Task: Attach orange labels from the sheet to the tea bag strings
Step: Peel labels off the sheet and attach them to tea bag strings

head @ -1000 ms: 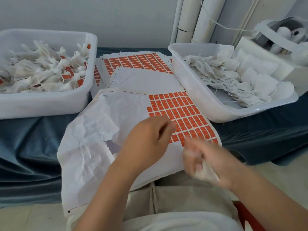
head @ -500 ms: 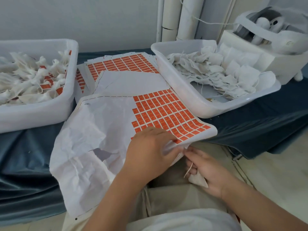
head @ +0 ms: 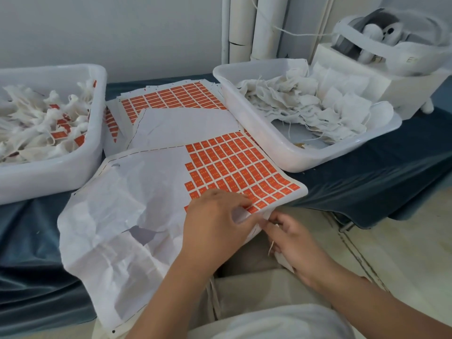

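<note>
Blue-draped tabletop point(head: 367, 182): left hand point(head: 215, 223) pinches the crinkled label sheet point(head: 146, 192) (near edge); right hand point(head: 296, 243) grips a tea bag point(head: 283, 261).

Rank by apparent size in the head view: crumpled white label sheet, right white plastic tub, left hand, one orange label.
Crumpled white label sheet
Right white plastic tub
Left hand
Orange label

Label sheet point(head: 234, 167) btwn left tub point(head: 49, 172) & right tub point(head: 276, 143).
</note>
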`<state>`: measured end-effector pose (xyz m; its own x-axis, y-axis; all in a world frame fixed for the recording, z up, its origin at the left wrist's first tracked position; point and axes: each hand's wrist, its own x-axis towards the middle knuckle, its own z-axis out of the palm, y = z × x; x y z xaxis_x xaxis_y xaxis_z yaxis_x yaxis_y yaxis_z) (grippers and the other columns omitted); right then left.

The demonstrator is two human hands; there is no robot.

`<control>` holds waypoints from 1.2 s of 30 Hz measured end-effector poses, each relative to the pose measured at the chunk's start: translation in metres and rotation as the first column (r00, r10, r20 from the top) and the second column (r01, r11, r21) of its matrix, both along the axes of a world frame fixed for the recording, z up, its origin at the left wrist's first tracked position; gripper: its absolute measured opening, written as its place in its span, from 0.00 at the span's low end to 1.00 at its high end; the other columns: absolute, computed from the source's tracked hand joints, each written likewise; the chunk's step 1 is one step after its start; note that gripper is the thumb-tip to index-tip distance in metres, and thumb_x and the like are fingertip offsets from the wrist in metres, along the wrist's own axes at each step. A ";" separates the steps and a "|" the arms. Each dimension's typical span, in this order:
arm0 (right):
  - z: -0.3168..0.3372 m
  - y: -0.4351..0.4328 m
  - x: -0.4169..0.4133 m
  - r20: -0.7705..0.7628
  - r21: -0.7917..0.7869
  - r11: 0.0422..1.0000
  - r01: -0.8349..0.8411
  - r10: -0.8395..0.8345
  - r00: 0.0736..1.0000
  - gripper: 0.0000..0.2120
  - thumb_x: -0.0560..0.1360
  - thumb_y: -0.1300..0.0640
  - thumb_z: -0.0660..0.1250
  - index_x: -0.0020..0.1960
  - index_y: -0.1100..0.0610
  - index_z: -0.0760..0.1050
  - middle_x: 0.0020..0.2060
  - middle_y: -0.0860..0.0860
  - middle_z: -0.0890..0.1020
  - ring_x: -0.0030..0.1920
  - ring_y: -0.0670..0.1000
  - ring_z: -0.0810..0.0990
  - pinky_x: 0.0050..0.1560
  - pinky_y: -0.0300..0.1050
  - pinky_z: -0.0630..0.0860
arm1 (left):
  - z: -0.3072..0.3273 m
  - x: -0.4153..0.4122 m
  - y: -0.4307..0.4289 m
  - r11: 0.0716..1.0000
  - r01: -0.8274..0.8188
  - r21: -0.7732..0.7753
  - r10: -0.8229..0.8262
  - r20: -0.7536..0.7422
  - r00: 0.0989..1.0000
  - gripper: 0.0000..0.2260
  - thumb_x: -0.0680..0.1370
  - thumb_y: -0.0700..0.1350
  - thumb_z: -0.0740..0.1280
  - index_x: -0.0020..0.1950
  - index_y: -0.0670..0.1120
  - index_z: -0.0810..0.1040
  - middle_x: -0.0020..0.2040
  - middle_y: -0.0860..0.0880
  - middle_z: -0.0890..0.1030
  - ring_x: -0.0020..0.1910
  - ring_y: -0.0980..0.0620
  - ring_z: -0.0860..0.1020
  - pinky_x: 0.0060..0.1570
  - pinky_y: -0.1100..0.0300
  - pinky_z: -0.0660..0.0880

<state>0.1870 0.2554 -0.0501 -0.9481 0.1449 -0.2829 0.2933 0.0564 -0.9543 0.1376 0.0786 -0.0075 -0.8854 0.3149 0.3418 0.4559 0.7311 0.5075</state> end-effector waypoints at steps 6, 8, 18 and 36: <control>-0.001 -0.003 -0.009 -0.060 0.025 1.000 -0.001 0.003 0.998 0.14 0.78 0.39 0.69 0.58 0.46 0.83 0.52 0.48 0.88 0.54 0.54 0.86 0.61 0.61 0.81 | -0.005 -0.002 0.004 0.987 -0.102 0.122 0.086 0.131 0.988 0.08 0.78 0.60 0.73 0.51 0.59 0.88 0.47 0.66 0.85 0.43 0.63 0.81 0.51 0.65 0.80; -0.002 -0.005 -0.013 -0.057 0.001 1.000 -0.006 0.006 0.998 0.13 0.78 0.39 0.69 0.59 0.43 0.83 0.54 0.44 0.88 0.56 0.47 0.86 0.61 0.55 0.80 | -0.007 -0.001 0.007 0.976 -0.157 0.154 0.132 0.160 0.978 0.06 0.78 0.58 0.73 0.46 0.58 0.88 0.42 0.67 0.83 0.38 0.64 0.81 0.44 0.68 0.79; -0.005 0.001 -0.014 0.030 0.022 1.000 0.008 -0.009 1.000 0.05 0.82 0.43 0.70 0.53 0.38 0.84 0.49 0.42 0.88 0.44 0.41 0.84 0.47 0.42 0.75 | -0.001 -0.005 0.000 0.926 -0.142 0.351 0.009 0.353 0.935 0.04 0.76 0.57 0.75 0.41 0.63 0.85 0.44 0.74 0.82 0.47 0.70 0.81 0.42 0.67 0.79; 0.103 0.007 -0.006 -0.073 -0.440 0.844 -0.305 0.305 0.950 0.12 0.78 0.60 0.69 0.58 0.61 0.86 0.39 0.54 0.80 0.41 0.49 0.80 0.52 0.45 0.81 | 0.033 -0.004 -0.016 0.368 -0.457 0.810 -0.031 0.502 0.864 0.08 0.81 0.57 0.71 0.47 0.57 0.87 0.41 0.51 0.87 0.41 0.52 0.87 0.38 0.65 0.80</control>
<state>0.1809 0.2622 0.0530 -0.9241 -0.2910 -0.2475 0.3304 -0.2835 -0.9003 0.1335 0.0629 0.0255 -0.9810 -0.1742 -0.0853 -0.0464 -0.2165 0.9752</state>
